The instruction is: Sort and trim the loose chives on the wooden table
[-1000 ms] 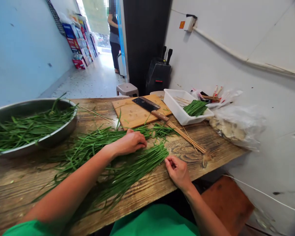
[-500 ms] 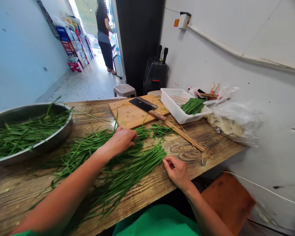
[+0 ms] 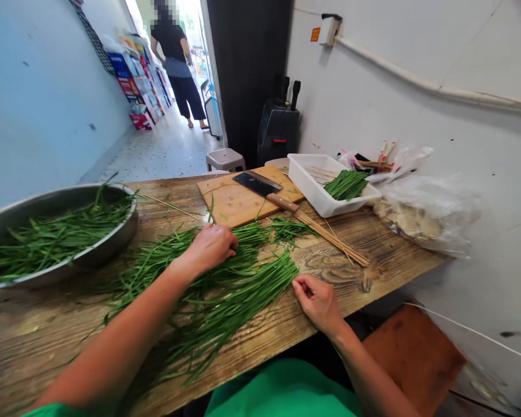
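Long green garlic chives lie on the wooden table in two groups: a loose pile (image 3: 156, 260) and a straighter bundle (image 3: 247, 298) nearer to me. My left hand (image 3: 212, 246) rests on the loose pile, fingers curled down round some chives; the fingertips are partly hidden. My right hand (image 3: 316, 298) is closed in a pinch at the even ends of the near bundle, and what sits between its fingers is too small to make out. Short chive pieces (image 3: 289, 230) lie beyond the bundle. A cleaver (image 3: 258, 184) lies on the cutting board (image 3: 226, 202), its handle over the edge.
A metal basin (image 3: 132, 223) of chives stands left. Bamboo skewers (image 3: 338, 243) lie by a white plastic tray (image 3: 316, 194) holding a chive bundle (image 3: 346, 184). A plastic bag (image 3: 443, 208) sits against the right wall. Beyond are a stool (image 3: 226, 157) and a person (image 3: 178, 69).
The view has shifted slightly, so the table things appear a little further right. Both hands keep nearly the same places. The person at the doorway has turned and stands with arms bent.
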`<state>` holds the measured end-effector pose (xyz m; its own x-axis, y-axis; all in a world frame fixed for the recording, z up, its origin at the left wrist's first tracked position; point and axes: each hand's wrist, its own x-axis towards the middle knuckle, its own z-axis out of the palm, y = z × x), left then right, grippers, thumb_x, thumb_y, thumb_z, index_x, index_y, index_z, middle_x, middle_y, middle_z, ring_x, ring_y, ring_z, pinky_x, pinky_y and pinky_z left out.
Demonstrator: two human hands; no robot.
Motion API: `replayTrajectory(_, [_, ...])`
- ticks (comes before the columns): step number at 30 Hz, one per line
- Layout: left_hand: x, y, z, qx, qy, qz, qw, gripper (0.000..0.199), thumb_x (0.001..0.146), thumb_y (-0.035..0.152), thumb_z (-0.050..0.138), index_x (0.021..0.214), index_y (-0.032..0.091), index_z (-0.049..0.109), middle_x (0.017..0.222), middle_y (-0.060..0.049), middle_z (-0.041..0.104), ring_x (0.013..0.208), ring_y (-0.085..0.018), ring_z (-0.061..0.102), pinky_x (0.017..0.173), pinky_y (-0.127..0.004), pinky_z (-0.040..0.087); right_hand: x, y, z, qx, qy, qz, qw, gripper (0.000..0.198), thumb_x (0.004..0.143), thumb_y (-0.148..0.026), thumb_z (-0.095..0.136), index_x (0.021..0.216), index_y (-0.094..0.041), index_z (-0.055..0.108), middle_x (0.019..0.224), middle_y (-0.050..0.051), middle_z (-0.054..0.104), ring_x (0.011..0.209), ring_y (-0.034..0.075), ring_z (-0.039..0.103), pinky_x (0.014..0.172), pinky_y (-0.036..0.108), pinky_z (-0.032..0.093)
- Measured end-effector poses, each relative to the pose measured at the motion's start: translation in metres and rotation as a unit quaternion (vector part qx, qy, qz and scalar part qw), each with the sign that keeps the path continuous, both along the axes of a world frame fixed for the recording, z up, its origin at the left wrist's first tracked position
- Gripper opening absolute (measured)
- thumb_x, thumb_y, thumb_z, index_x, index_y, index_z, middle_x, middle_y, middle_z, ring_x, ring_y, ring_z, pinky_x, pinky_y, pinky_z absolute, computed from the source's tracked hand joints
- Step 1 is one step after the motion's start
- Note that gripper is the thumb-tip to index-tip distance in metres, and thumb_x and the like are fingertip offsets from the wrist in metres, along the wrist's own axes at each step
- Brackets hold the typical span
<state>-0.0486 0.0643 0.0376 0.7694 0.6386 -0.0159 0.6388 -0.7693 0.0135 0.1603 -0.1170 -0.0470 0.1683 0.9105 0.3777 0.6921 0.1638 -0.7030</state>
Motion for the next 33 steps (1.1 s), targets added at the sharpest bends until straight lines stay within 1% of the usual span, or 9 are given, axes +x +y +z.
replayTrajectory(2, [-0.001,0.0,0.001,-0.009,-0.014,0.002,1.0,0.011,0.069,0.026,0.057,0.069,0.022,0.067,0.075,-0.004,0.065,0.074,-0.018,0.057,0.07,-0.027,0.036,0.0,0.0,0.0,0.0,0.0,0.001,1.0,0.017,0.083,-0.025,0.045,0.075,-0.018,0.059,0.057,-0.001,0.055,0.049,0.01,0.05,0.049,0.019,0.037])
replayTrajectory(5, [-0.001,0.002,0.002,-0.049,-0.065,-0.003,0.997,0.016,0.072,0.028,0.053,0.071,0.022,0.068,0.074,-0.002,0.065,0.068,-0.015,0.056,0.065,-0.024,0.038,0.0,0.0,-0.001,0.001,-0.001,0.0,1.0,0.018,0.083,-0.025,0.045,0.075,-0.018,0.059,0.057,-0.001,0.056,0.05,0.01,0.051,0.05,0.02,0.038])
replayTrajectory(8, [0.005,-0.002,0.0,-0.076,-0.141,0.031,0.987,0.02,0.074,0.032,0.051,0.075,0.021,0.067,0.072,-0.001,0.065,0.063,-0.013,0.055,0.058,-0.022,0.037,0.001,0.0,-0.001,-0.003,0.0,0.001,1.0,0.017,0.083,-0.025,0.045,0.076,-0.018,0.059,0.057,-0.001,0.056,0.05,0.01,0.051,0.05,0.019,0.038])
replayTrajectory(12, [0.024,-0.014,-0.01,-0.132,-0.209,0.058,0.967,0.023,0.076,0.031,0.047,0.076,0.018,0.066,0.065,0.001,0.064,0.057,-0.011,0.053,0.054,-0.021,0.036,0.0,0.001,-0.002,-0.006,-0.009,0.002,1.0,0.017,0.083,-0.025,0.045,0.076,-0.018,0.059,0.057,-0.001,0.055,0.049,0.01,0.051,0.049,0.02,0.037])
replayTrajectory(16, [0.04,-0.023,-0.022,-0.153,-0.246,0.08,0.954,0.023,0.075,0.03,0.048,0.076,0.017,0.067,0.068,0.0,0.066,0.059,-0.012,0.056,0.057,-0.021,0.038,0.0,0.002,-0.002,-0.006,-0.018,0.005,1.0,0.019,0.084,-0.026,0.044,0.076,-0.018,0.06,0.056,-0.001,0.054,0.048,0.01,0.049,0.049,0.02,0.036])
replayTrajectory(21, [0.045,-0.026,-0.029,-0.154,-0.27,0.077,0.947,0.023,0.075,0.028,0.047,0.075,0.017,0.067,0.067,0.001,0.066,0.059,-0.011,0.056,0.058,-0.021,0.038,0.0,0.002,0.001,-0.008,-0.019,0.019,1.0,0.02,0.085,-0.026,0.043,0.079,-0.018,0.06,0.061,0.001,0.058,0.053,0.01,0.052,0.053,0.02,0.037])
replayTrajectory(27, [0.046,-0.027,-0.03,-0.164,-0.272,0.072,0.946,0.023,0.075,0.029,0.047,0.076,0.017,0.067,0.067,0.001,0.066,0.059,-0.011,0.056,0.058,-0.021,0.038,0.001,0.002,0.001,-0.017,-0.026,0.022,0.999,0.017,0.085,-0.022,0.045,0.08,-0.018,0.061,0.065,0.001,0.061,0.056,0.011,0.054,0.055,0.02,0.038])
replayTrajectory(33, [0.046,-0.027,-0.032,-0.145,-0.264,0.068,0.951,0.023,0.076,0.03,0.048,0.078,0.018,0.068,0.073,-0.001,0.068,0.064,-0.013,0.058,0.061,-0.022,0.039,0.001,0.003,0.001,-0.023,-0.027,0.028,0.999,0.017,0.085,-0.022,0.045,0.079,-0.018,0.06,0.067,0.001,0.062,0.057,0.011,0.055,0.056,0.02,0.038])
